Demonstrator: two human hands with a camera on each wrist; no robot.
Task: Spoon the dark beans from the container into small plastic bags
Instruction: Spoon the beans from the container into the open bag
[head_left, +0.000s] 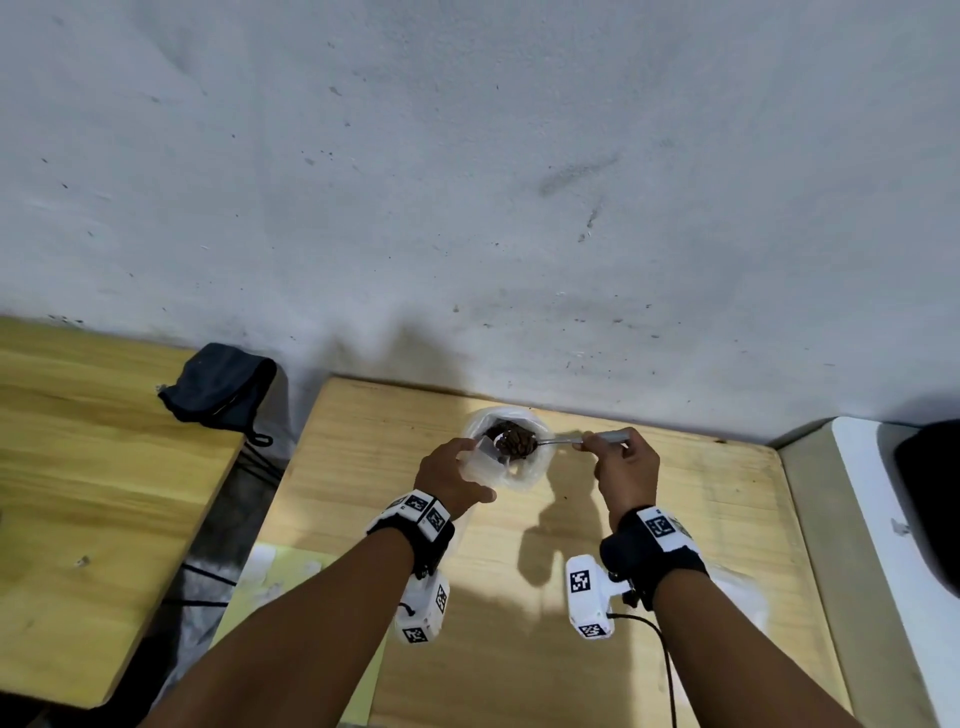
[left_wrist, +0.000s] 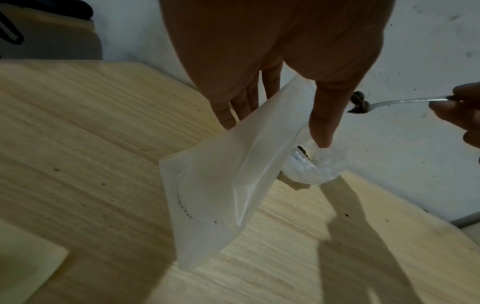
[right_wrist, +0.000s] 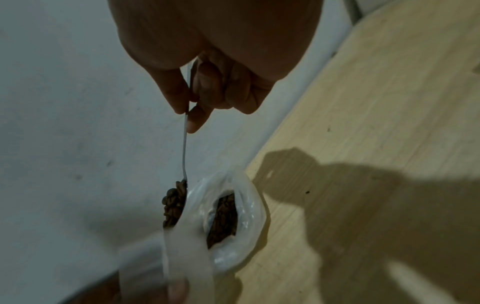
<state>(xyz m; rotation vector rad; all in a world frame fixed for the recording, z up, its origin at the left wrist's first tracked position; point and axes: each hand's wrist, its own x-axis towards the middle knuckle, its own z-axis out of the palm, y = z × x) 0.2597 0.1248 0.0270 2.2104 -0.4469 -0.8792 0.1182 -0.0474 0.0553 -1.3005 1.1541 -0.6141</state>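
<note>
Spoon (head_left: 550, 442) of beans | right hand (head_left: 626, 467) pinching | container (head_left: 530, 470) at table's far edge

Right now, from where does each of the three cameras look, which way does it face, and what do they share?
Head: on the person's head, facing forward and down at the wooden table and wall; shows both forearms, left hand and right hand.
Left wrist: looks along the left hand at the small bag it holds.
Right wrist: looks along the right hand at the spoon it pinches, loaded with beans.
Shared: spoon, small bag, and bean container.
</note>
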